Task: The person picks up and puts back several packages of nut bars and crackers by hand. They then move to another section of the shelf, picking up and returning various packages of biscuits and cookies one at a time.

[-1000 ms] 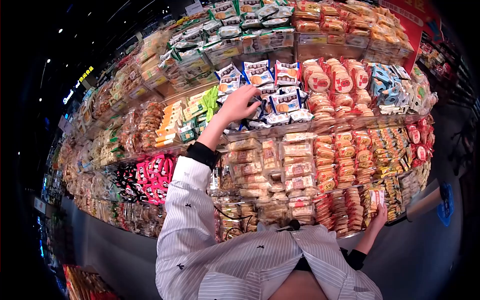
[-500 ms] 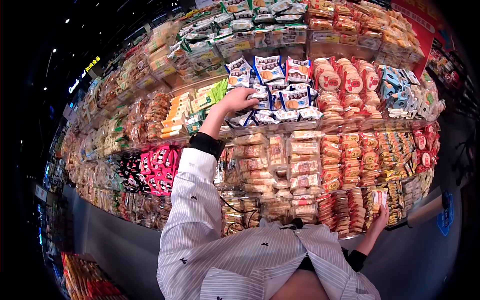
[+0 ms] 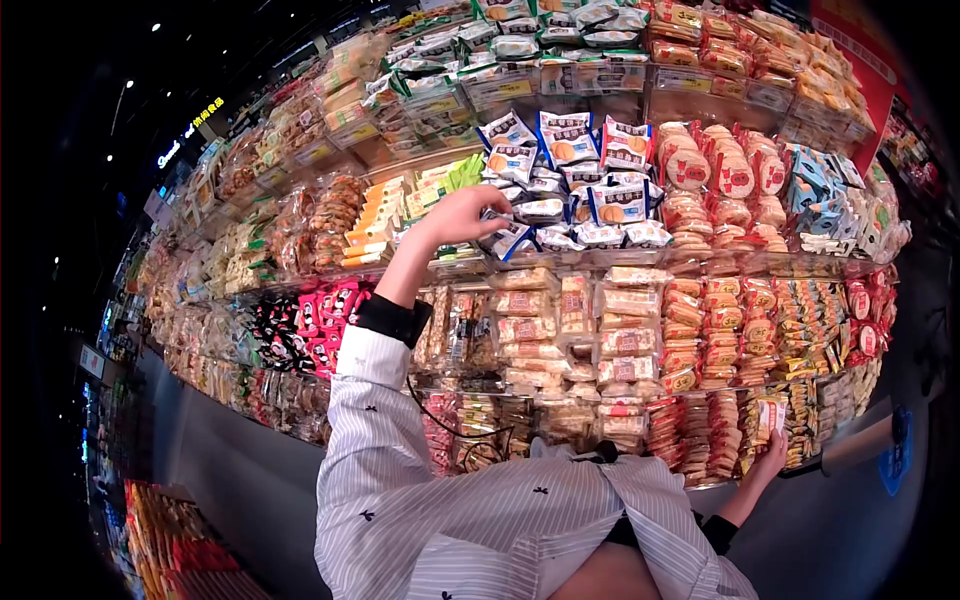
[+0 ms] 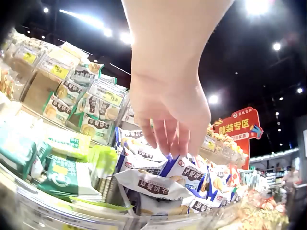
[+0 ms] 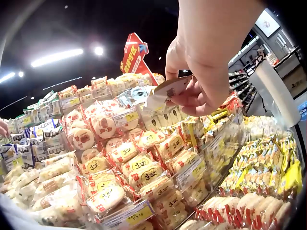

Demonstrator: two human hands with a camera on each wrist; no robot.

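My left hand (image 3: 462,216) hangs over the left side of a bin of blue-and-white biscuit packets (image 3: 622,202), its fingers loosely bent and holding nothing. In the left wrist view, the fingertips (image 4: 180,146) point down, overlapping the packets, and a pale packet (image 4: 153,184) lies tilted at the front of the bin. Low on the right, my right hand (image 3: 768,458) pinches a small flat snack packet (image 3: 771,415) with a white and red face. The right wrist view shows thumb and fingers on that packet (image 5: 168,91), seen nearly edge-on.
Yellow and green packets (image 3: 400,205) fill the bin to the left. Round crackers (image 3: 735,175) in red-marked wrappers stand to the right. Clear bin fronts with price labels (image 5: 132,214) edge the tiers. A grey-white rail (image 3: 858,440) juts out at lower right.
My left hand has drawn back left from a packet its fingers were on half a second ago. The head view has shifted, moving the shelves rightward. My right hand keeps hold of its packet.
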